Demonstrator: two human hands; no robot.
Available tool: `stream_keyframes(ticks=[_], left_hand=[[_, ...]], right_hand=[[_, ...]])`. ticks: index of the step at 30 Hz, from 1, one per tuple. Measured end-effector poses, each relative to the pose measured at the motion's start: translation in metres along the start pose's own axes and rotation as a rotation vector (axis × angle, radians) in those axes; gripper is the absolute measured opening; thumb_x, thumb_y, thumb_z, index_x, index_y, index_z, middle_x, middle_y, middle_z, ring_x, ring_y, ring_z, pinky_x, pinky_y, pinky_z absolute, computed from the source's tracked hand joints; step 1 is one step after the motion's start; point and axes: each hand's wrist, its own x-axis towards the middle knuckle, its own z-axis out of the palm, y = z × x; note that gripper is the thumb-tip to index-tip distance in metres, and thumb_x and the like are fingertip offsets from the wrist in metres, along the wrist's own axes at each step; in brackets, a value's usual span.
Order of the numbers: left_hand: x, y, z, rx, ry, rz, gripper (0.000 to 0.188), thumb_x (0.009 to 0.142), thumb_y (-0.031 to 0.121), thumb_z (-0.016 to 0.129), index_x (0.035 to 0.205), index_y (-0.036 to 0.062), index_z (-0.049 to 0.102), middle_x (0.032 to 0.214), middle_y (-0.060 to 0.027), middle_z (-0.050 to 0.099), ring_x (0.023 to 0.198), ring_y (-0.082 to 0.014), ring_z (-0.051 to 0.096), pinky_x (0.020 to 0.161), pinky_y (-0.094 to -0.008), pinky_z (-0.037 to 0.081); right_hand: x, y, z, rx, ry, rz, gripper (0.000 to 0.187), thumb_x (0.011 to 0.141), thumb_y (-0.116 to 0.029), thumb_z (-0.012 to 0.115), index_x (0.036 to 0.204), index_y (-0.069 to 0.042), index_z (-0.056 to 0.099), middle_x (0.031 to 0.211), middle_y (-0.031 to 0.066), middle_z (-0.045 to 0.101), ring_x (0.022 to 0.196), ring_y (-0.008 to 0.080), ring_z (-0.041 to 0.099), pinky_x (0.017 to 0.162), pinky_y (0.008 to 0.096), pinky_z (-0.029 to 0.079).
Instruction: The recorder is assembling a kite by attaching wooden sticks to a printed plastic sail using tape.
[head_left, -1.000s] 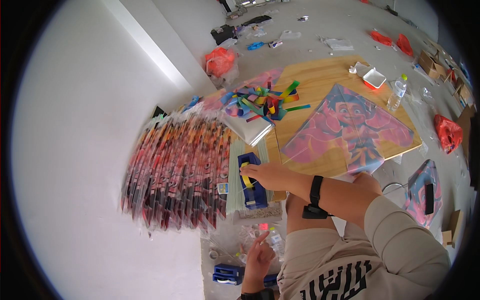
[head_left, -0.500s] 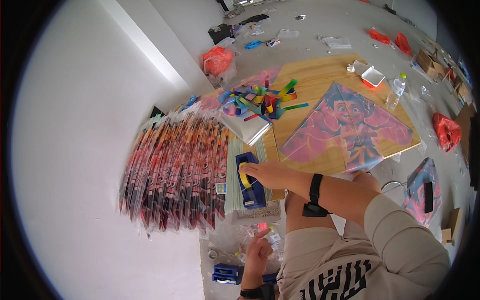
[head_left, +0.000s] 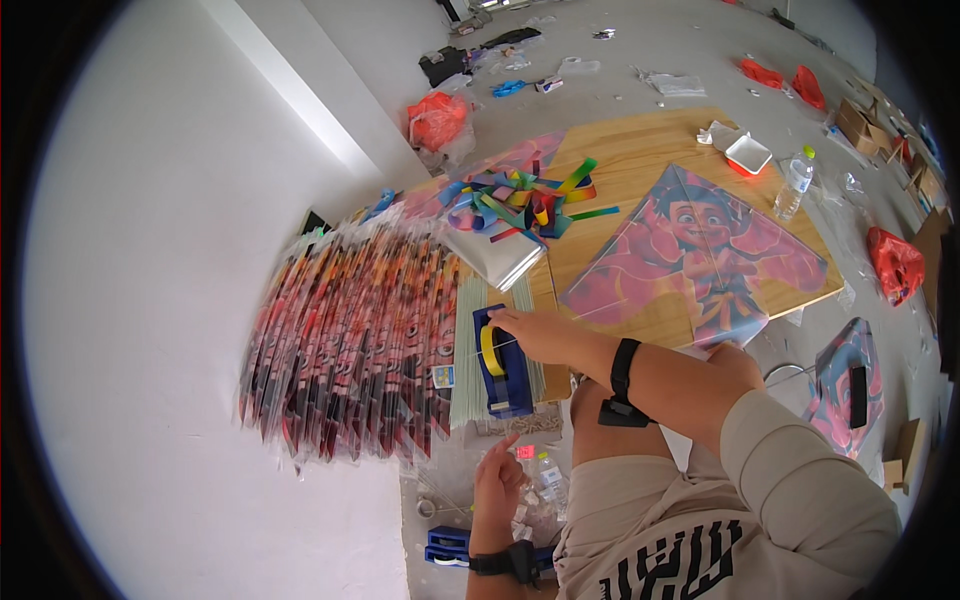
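My right hand (head_left: 532, 335) reaches across from the right. Its bent fingers grip the far end of a blue tape dispenser (head_left: 515, 385) with a yellow-cored roll of tape (head_left: 490, 350). A thin pale line crosses the roll; I cannot tell what it is. Below the dispenser's near end is my left hand (head_left: 498, 482), apart from it, index finger stretched out and other fingers loosely curled; nothing shows in it. Under the dispenser lie bundled pale thin rods (head_left: 467, 375). A diamond-shaped kite (head_left: 690, 250) with a printed cartoon figure lies on the wooden table (head_left: 610, 165).
To the left stands a long row of kites in clear sleeves (head_left: 350, 340). Rainbow ribbons (head_left: 520, 200) lie beside silvery film sheets (head_left: 495, 258). A water bottle (head_left: 794, 183) and a white tray (head_left: 748, 155) stand at the table's far right. Another blue dispenser (head_left: 447, 546) sits low down.
My right hand has shifted slightly up toward the dispenser's far end, off the middle of the roll. My left hand has risen and moved slightly left, closer to the dispenser's near end.
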Motion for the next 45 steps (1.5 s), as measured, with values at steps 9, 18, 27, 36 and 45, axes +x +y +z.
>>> stream_keyframes(ticks=[9,18,27,36,45], left_hand=[[0.006,-0.002,-0.005,0.000,-0.020,-0.011,0.043,0.106,0.016,0.050,0.141,-0.0093,0.050,0.069,0.0073,0.033,0.056,-0.0046,0.031,0.057,-0.0241,0.031],[0.016,0.002,-0.007,-0.012,-0.017,0.032,0.043,0.107,0.017,0.051,0.142,-0.0079,0.052,0.068,0.0078,0.033,0.057,-0.0040,0.031,0.056,-0.0230,0.027],[0.036,0.004,0.004,0.253,0.134,0.074,0.029,0.108,0.030,0.062,0.113,0.0024,0.068,0.063,0.0091,0.035,0.053,-0.0035,0.030,0.052,-0.0241,0.025],[0.070,-0.017,-0.027,0.692,0.269,0.274,0.030,0.104,0.029,0.067,0.094,0.0017,0.071,0.068,0.0065,0.055,0.060,-0.0043,0.043,0.054,-0.0263,0.035],[0.059,-0.012,-0.046,1.460,0.274,0.427,0.015,0.094,0.020,0.076,0.102,0.0082,0.078,0.069,-0.0055,0.063,0.058,-0.0184,0.056,0.059,-0.0342,0.046]], right_hand=[[-0.013,-0.014,-0.010,-0.119,0.023,-0.228,0.045,0.093,-0.002,0.055,0.137,-0.013,0.061,0.146,0.0013,0.059,0.095,0.0304,0.073,0.077,0.0445,0.060],[0.001,-0.024,-0.007,-0.255,0.000,-0.171,0.035,0.095,-0.008,0.057,0.130,-0.013,0.062,0.135,0.0034,0.061,0.091,0.0300,0.074,0.069,0.0430,0.061],[0.001,-0.028,-0.012,-0.321,0.015,-0.194,0.037,0.096,-0.012,0.058,0.132,-0.017,0.061,0.128,0.0070,0.062,0.089,0.0309,0.075,0.067,0.0447,0.061],[-0.001,-0.039,-0.013,-0.396,-0.082,-0.114,0.050,0.095,-0.010,0.059,0.145,-0.017,0.058,0.144,0.0061,0.057,0.081,0.0289,0.075,0.062,0.0422,0.059],[-0.006,-0.034,-0.003,-0.398,-0.040,-0.072,0.058,0.093,-0.006,0.060,0.149,-0.020,0.053,0.160,0.0082,0.047,0.076,0.0297,0.074,0.060,0.0431,0.058]])
